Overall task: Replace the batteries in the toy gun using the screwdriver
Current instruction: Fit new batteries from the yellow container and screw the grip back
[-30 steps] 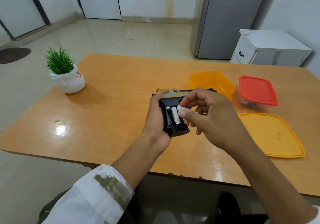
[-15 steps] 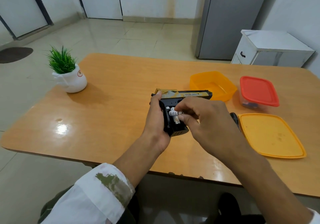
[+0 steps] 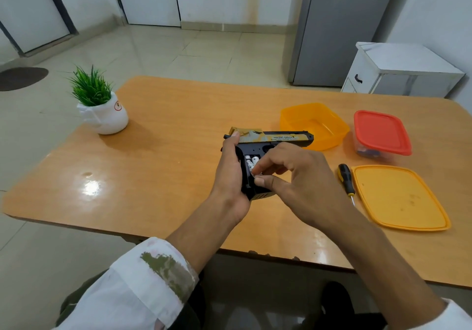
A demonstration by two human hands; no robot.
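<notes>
Centrally, in the head view, the left hand (image 3: 229, 173) wraps around the grip of the black-and-gold toy gun (image 3: 281, 138), held with its barrel to the right over the wooden table (image 3: 166, 150). The right hand (image 3: 304, 186) curls over the open grip compartment, thumb and forefinger pinching the near end of the white batteries (image 3: 251, 161). Just right of the hands, the yellow-and-black screwdriver (image 3: 346, 181) lies on the table beside an orange lid (image 3: 398, 196), with an orange tub (image 3: 314, 125) and a red-lidded box (image 3: 381, 131) beyond.
</notes>
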